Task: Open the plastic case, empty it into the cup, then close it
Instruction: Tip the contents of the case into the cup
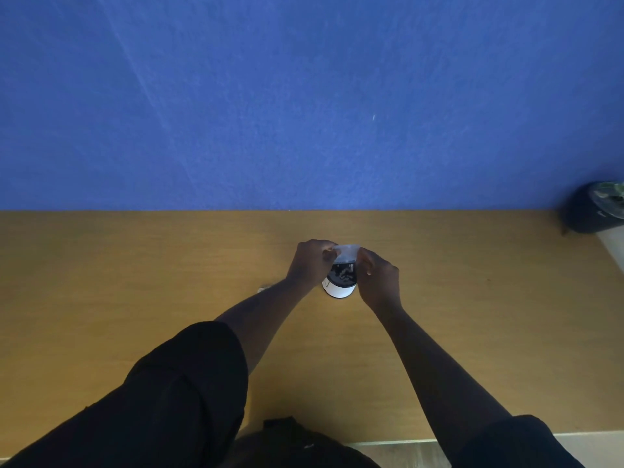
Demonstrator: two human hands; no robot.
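Note:
A small clear plastic case (347, 252) is held just above a white cup (338, 289) with a dark inside, near the middle of the wooden table (135, 282). My left hand (309, 261) grips the case's left side and my right hand (378, 276) grips its right side. Small pale pieces lie on the dark inside of the cup. Whether the case is open or closed is too small to tell.
A blue wall (304, 96) rises right behind the table's far edge. A dark rounded object (592, 207) sits at the far right corner. A small pale item (265, 288) pokes out beside my left wrist. The table's near edge runs along the bottom right.

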